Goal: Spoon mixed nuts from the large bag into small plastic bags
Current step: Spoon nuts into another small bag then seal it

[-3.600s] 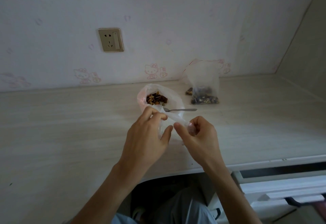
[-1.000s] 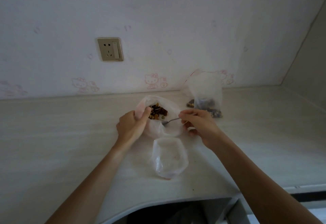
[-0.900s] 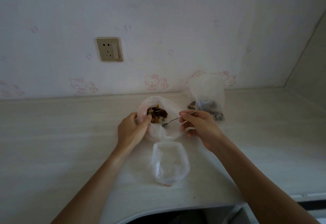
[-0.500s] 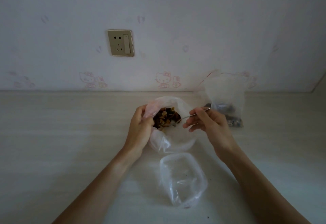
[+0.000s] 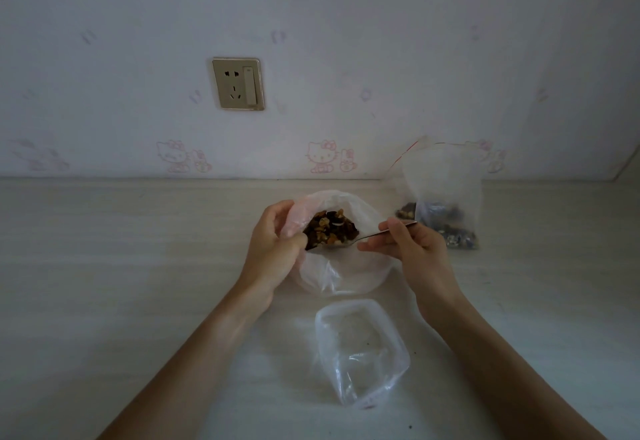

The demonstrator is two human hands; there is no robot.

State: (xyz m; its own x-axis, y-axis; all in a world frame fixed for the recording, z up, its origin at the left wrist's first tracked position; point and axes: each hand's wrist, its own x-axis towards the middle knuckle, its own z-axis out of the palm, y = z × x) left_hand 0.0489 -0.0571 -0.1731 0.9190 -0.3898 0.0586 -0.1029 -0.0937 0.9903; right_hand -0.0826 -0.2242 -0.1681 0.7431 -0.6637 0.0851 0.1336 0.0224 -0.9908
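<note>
small bag [image 5: 360, 353] lay open-mouthed on the counter [image 5: 104, 266], nearest me | left hand [image 5: 273, 249] gripped the large bag [image 5: 343, 266] rim, just beyond | right hand [image 5: 412, 249] pinched the spoon [image 5: 349, 242] (bowl in the nuts [image 5: 330, 228]) | filled bag [image 5: 446, 204] stood farthest, right

The large bag [image 5: 346, 266], translucent white plastic, sits open with brown mixed nuts [image 5: 330, 228] heaped inside. A metal spoon [image 5: 367, 237] reaches into its mouth. Just before it, an empty small clear bag [image 5: 360, 353] lies gaping open.
</note>
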